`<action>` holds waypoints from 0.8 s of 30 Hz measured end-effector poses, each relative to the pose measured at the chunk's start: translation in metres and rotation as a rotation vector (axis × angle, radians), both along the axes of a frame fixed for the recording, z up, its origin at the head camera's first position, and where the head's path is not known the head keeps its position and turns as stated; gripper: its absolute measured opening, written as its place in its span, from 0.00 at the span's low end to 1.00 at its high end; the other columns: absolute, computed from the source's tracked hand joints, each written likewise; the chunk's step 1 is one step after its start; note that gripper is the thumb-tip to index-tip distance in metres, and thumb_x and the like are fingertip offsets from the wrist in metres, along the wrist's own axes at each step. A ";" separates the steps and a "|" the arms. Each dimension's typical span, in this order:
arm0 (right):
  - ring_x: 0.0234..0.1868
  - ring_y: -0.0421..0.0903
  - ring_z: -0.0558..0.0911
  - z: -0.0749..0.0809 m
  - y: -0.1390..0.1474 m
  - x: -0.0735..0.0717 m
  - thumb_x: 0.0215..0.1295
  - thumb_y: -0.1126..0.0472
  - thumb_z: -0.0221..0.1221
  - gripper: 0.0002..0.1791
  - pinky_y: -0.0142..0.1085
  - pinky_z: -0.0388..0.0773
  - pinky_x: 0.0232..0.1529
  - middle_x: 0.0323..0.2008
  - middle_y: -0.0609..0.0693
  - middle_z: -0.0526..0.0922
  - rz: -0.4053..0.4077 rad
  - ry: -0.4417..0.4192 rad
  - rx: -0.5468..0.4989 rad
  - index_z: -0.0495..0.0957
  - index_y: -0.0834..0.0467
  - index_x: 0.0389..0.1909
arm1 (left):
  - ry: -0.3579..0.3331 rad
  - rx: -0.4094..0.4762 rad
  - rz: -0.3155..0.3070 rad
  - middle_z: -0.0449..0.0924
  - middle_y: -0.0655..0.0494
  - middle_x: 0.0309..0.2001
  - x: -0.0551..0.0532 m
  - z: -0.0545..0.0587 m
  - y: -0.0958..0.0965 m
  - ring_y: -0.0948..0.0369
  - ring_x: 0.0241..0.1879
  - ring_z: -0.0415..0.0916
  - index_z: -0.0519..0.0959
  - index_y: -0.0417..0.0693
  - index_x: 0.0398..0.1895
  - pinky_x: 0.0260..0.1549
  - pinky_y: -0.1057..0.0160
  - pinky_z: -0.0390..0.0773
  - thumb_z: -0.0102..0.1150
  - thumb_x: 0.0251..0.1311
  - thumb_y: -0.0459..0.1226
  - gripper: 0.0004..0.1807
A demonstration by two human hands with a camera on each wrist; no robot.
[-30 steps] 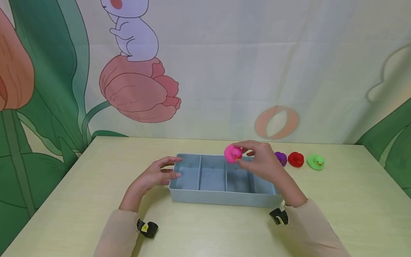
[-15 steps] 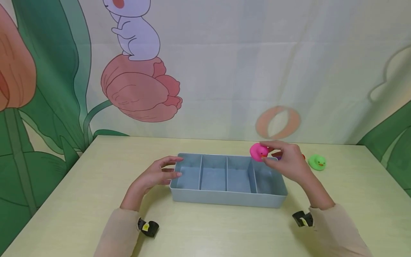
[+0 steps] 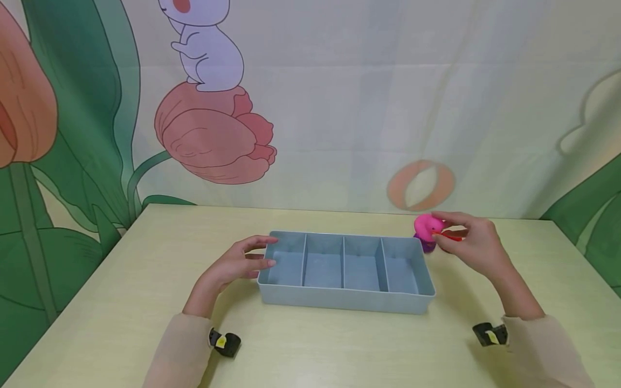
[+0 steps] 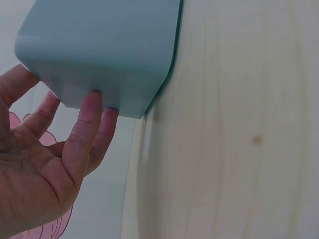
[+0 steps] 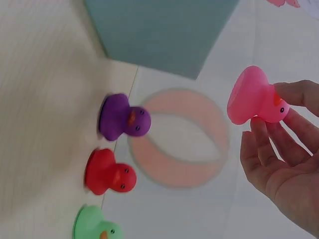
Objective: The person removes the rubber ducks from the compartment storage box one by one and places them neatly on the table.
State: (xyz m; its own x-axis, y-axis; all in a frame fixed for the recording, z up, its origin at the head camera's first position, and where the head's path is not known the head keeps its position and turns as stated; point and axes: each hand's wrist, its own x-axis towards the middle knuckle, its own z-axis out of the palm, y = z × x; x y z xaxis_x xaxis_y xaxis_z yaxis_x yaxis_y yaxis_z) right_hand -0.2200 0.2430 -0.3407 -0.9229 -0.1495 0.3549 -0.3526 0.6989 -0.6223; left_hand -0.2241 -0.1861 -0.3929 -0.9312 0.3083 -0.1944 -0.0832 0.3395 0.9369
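My right hand (image 3: 477,245) pinches a pink rubber duck (image 3: 425,227) between thumb and fingers, above the table just past the box's right end. The right wrist view shows the pink duck (image 5: 249,97) held by its head, its flat base turned away from the palm. My left hand (image 3: 233,264) rests its spread fingers against the left end of a blue-grey box (image 3: 344,300) with a row of compartments. In the left wrist view, fingertips touch the box's outer end wall (image 4: 99,64).
A purple duck (image 5: 117,117), a red duck (image 5: 107,172) and a green duck (image 5: 92,224) stand in a row on the table, right of the box. My right hand partly or fully hides them in the head view. A printed curtain (image 3: 330,108) hangs behind the table.
My right hand has carried the pink duck rightward, from over the box's third compartment to beyond its right end, overlapping the purple duck. My left hand has stayed at the box.
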 end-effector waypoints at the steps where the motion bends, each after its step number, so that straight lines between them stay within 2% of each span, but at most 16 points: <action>1: 0.38 0.56 0.80 -0.009 0.011 -0.007 0.52 0.66 0.65 0.24 0.34 0.80 0.32 0.45 0.62 0.78 -0.008 -0.010 -0.027 0.75 0.63 0.53 | 0.000 -0.001 0.000 0.60 0.45 0.63 0.000 0.000 0.000 0.46 0.59 0.63 0.66 0.47 0.62 0.48 0.47 0.72 0.62 0.54 0.39 0.30; 3: 0.40 0.49 0.80 -0.028 0.032 -0.021 0.52 0.60 0.66 0.26 0.33 0.80 0.31 0.47 0.58 0.78 -0.056 -0.029 -0.049 0.75 0.56 0.55 | -0.001 -0.004 0.002 0.60 0.46 0.63 0.000 0.000 0.000 0.45 0.60 0.62 0.66 0.47 0.62 0.48 0.47 0.72 0.62 0.54 0.39 0.30; 5: 0.42 0.48 0.78 -0.047 0.056 -0.037 0.51 0.58 0.67 0.28 0.34 0.80 0.31 0.49 0.56 0.77 -0.054 -0.048 -0.093 0.74 0.54 0.56 | -0.001 -0.005 0.001 0.60 0.46 0.63 0.000 0.000 0.000 0.45 0.60 0.62 0.66 0.47 0.62 0.48 0.47 0.72 0.62 0.54 0.39 0.30; 7: 0.42 0.42 0.76 -0.070 0.079 -0.054 0.49 0.54 0.67 0.29 0.27 0.78 0.28 0.49 0.51 0.78 -0.089 -0.033 -0.095 0.75 0.49 0.56 | -0.002 -0.006 0.002 0.61 0.46 0.63 0.000 0.000 0.000 0.45 0.60 0.62 0.66 0.47 0.62 0.48 0.47 0.72 0.62 0.54 0.39 0.30; 8: 0.44 0.42 0.76 -0.077 0.088 -0.058 0.49 0.52 0.67 0.30 0.26 0.78 0.29 0.50 0.50 0.77 -0.112 -0.028 -0.067 0.74 0.47 0.56 | -0.002 -0.005 0.002 0.61 0.46 0.63 -0.001 0.000 0.000 0.45 0.60 0.62 0.66 0.47 0.62 0.48 0.47 0.72 0.62 0.54 0.39 0.30; 9: 0.46 0.46 0.75 -0.077 0.093 -0.059 0.50 0.53 0.67 0.30 0.30 0.79 0.31 0.52 0.52 0.76 -0.100 -0.047 -0.073 0.73 0.50 0.58 | -0.001 -0.004 0.002 0.61 0.46 0.63 -0.001 0.000 0.000 0.45 0.60 0.61 0.66 0.47 0.62 0.48 0.47 0.72 0.62 0.54 0.39 0.30; 10: 0.45 0.45 0.75 -0.084 0.103 -0.064 0.50 0.53 0.67 0.30 0.30 0.79 0.31 0.52 0.51 0.77 -0.100 -0.023 -0.066 0.73 0.49 0.57 | -0.002 -0.003 0.002 0.61 0.47 0.62 -0.001 0.000 0.000 0.45 0.60 0.61 0.66 0.47 0.62 0.48 0.48 0.72 0.62 0.54 0.39 0.30; 11: 0.44 0.41 0.75 -0.093 0.113 -0.069 0.50 0.50 0.67 0.30 0.26 0.78 0.29 0.51 0.46 0.77 -0.121 0.005 -0.047 0.73 0.44 0.57 | -0.002 -0.002 0.002 0.61 0.47 0.62 -0.001 0.000 0.000 0.45 0.60 0.61 0.66 0.47 0.62 0.48 0.48 0.72 0.62 0.54 0.39 0.30; 12: 0.42 0.37 0.75 -0.086 0.110 -0.063 0.51 0.51 0.66 0.30 0.23 0.76 0.29 0.51 0.48 0.77 -0.147 0.010 -0.020 0.73 0.46 0.57 | -0.002 -0.002 0.004 0.61 0.47 0.62 0.000 0.000 0.000 0.45 0.60 0.61 0.66 0.47 0.61 0.48 0.48 0.72 0.62 0.54 0.39 0.30; 15: 0.36 0.26 0.74 -0.049 0.092 -0.033 0.56 0.56 0.63 0.28 0.21 0.75 0.30 0.51 0.58 0.76 -0.151 -0.031 -0.019 0.70 0.57 0.59 | -0.002 -0.002 0.007 0.61 0.47 0.62 -0.001 0.000 0.000 0.45 0.61 0.60 0.67 0.47 0.61 0.48 0.48 0.73 0.62 0.54 0.39 0.30; 16: 0.32 0.20 0.70 -0.043 0.089 -0.027 0.57 0.55 0.62 0.28 0.17 0.72 0.28 0.51 0.58 0.76 -0.172 -0.027 -0.003 0.71 0.57 0.59 | -0.002 -0.001 0.007 0.61 0.47 0.62 -0.001 -0.001 0.000 0.45 0.61 0.60 0.67 0.47 0.61 0.48 0.48 0.73 0.62 0.54 0.39 0.30; 18: 0.31 0.17 0.67 -0.013 0.071 -0.004 0.59 0.60 0.59 0.27 0.16 0.72 0.29 0.50 0.69 0.72 -0.181 -0.095 -0.010 0.68 0.67 0.58 | -0.001 -0.002 0.006 0.61 0.47 0.62 -0.001 -0.001 0.000 0.44 0.61 0.60 0.67 0.47 0.61 0.48 0.48 0.73 0.62 0.54 0.39 0.30; 22: 0.30 0.15 0.66 -0.015 0.085 -0.005 0.60 0.57 0.58 0.28 0.17 0.72 0.28 0.50 0.67 0.72 -0.215 -0.125 0.004 0.67 0.66 0.59 | 0.000 0.000 0.004 0.61 0.47 0.63 0.000 -0.001 -0.001 0.44 0.61 0.60 0.67 0.47 0.61 0.48 0.48 0.72 0.62 0.54 0.39 0.30; 24: 0.29 0.15 0.65 -0.017 0.091 -0.007 0.60 0.55 0.59 0.29 0.18 0.72 0.27 0.48 0.63 0.74 -0.234 -0.130 0.019 0.67 0.66 0.59 | -0.002 -0.003 0.006 0.61 0.46 0.63 0.000 -0.001 -0.001 0.44 0.61 0.60 0.67 0.47 0.61 0.48 0.48 0.72 0.62 0.54 0.39 0.30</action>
